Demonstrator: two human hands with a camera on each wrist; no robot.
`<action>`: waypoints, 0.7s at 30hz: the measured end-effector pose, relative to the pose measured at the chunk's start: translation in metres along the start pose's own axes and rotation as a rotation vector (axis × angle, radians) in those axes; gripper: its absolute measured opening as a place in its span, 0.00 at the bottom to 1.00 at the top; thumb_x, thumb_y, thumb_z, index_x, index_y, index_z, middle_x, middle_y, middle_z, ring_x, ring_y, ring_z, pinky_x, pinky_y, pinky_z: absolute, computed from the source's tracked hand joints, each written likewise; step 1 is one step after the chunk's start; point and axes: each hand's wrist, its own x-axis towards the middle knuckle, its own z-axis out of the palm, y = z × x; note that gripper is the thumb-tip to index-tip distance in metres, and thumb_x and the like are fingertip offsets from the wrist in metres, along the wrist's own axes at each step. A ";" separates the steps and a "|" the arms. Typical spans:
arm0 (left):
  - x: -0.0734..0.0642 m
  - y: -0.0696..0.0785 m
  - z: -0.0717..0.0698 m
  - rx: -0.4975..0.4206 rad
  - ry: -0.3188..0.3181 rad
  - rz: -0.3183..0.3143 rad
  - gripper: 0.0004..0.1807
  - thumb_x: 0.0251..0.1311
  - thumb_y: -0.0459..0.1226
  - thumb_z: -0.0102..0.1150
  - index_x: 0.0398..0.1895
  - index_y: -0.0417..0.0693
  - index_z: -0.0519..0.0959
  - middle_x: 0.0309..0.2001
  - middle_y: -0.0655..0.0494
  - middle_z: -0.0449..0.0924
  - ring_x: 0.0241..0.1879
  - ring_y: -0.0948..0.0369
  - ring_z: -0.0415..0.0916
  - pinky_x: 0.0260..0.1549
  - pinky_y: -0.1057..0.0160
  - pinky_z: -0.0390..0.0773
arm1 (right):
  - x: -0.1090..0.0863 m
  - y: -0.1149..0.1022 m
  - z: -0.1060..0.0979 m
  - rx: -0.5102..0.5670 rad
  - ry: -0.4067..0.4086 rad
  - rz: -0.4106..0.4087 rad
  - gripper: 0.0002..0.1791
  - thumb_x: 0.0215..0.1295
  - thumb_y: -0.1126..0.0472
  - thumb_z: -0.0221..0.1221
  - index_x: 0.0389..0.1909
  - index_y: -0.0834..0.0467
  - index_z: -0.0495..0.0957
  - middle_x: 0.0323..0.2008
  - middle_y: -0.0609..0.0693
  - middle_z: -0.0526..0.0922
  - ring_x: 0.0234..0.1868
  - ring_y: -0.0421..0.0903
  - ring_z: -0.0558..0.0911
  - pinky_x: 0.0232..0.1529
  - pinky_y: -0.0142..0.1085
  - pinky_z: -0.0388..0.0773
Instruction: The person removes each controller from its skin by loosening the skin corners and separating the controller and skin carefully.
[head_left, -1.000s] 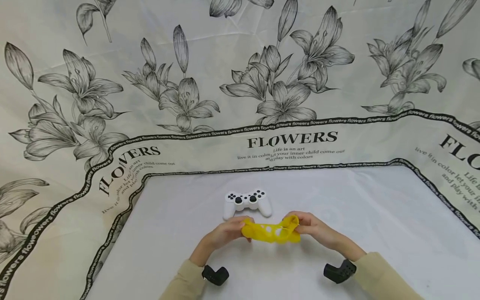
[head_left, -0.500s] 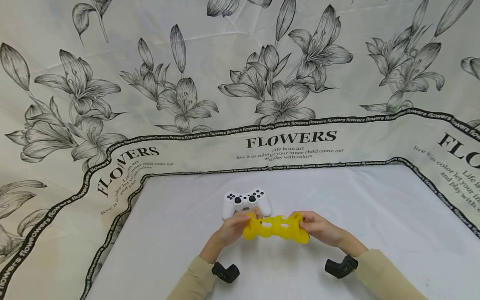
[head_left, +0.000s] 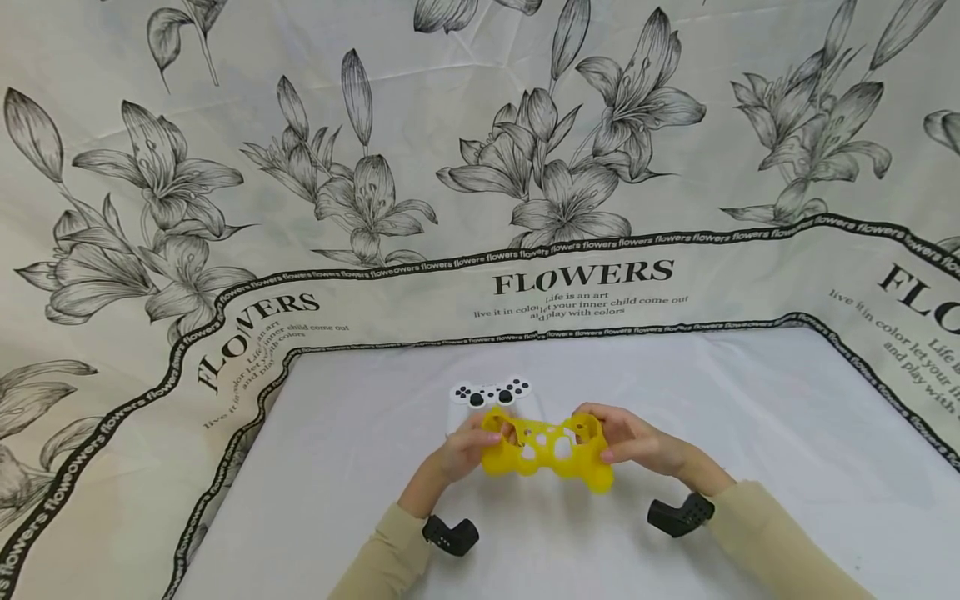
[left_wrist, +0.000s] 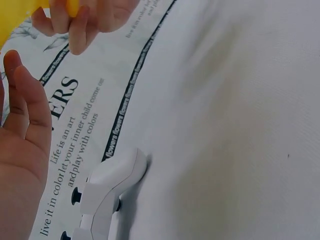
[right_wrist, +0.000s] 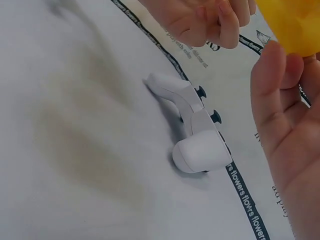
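Note:
A yellow, rubbery game controller cover (head_left: 588, 467) with several cut-out holes is stretched between my hands in the head view. My left hand (head_left: 459, 450) pinches its left end, and my right hand (head_left: 636, 440) grips the right end, thumb in front. Just behind the cover a white game controller (head_left: 491, 390) with black thumbsticks lies on the table, its lower part hidden by the cover and left hand. Both wrist views catch only an edge of the yellow cover (right_wrist: 297, 30); there, the white controller (right_wrist: 202, 150) rests apart from both hands.
The table (head_left: 360, 417) has a white cloth surface. Behind and beside it hangs a white curtain (head_left: 405, 304) with lily drawings and black lettered bands. Each wrist wears a black camera mount (head_left: 452, 536).
The cover has been turned and opened out, so its holed face now shows with both ends raised. Both hands shifted slightly with it, while the white controller stayed in place.

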 end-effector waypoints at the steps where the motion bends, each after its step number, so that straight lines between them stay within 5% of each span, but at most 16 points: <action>1: 0.000 0.000 0.000 0.004 0.008 -0.006 0.14 0.56 0.33 0.39 0.33 0.62 0.74 0.34 0.70 0.75 0.39 0.68 0.72 0.44 0.71 0.70 | 0.001 -0.001 0.000 -0.006 0.011 -0.002 0.24 0.62 0.69 0.46 0.60 0.55 0.65 0.47 0.43 0.74 0.49 0.38 0.75 0.55 0.33 0.76; 8: 0.003 0.005 0.001 0.014 0.060 -0.039 0.09 0.60 0.31 0.46 0.40 0.53 0.73 0.39 0.65 0.77 0.42 0.67 0.74 0.47 0.71 0.75 | 0.002 -0.005 0.000 -0.077 0.066 -0.002 0.25 0.61 0.71 0.49 0.60 0.55 0.62 0.48 0.46 0.72 0.52 0.39 0.74 0.58 0.34 0.75; 15: 0.003 0.009 -0.003 0.143 0.123 -0.243 0.16 0.62 0.32 0.58 0.50 0.33 0.71 0.45 0.53 0.78 0.41 0.65 0.77 0.41 0.70 0.79 | -0.001 -0.002 0.000 -0.153 0.144 0.029 0.24 0.66 0.72 0.49 0.62 0.63 0.58 0.57 0.49 0.69 0.56 0.40 0.74 0.58 0.33 0.76; 21: 0.002 0.012 -0.007 0.243 0.155 -0.327 0.34 0.61 0.29 0.59 0.70 0.45 0.61 0.39 0.43 0.83 0.34 0.65 0.78 0.40 0.68 0.77 | -0.002 -0.003 0.004 -0.271 0.230 0.119 0.24 0.65 0.70 0.54 0.61 0.66 0.60 0.59 0.56 0.66 0.54 0.39 0.75 0.54 0.33 0.78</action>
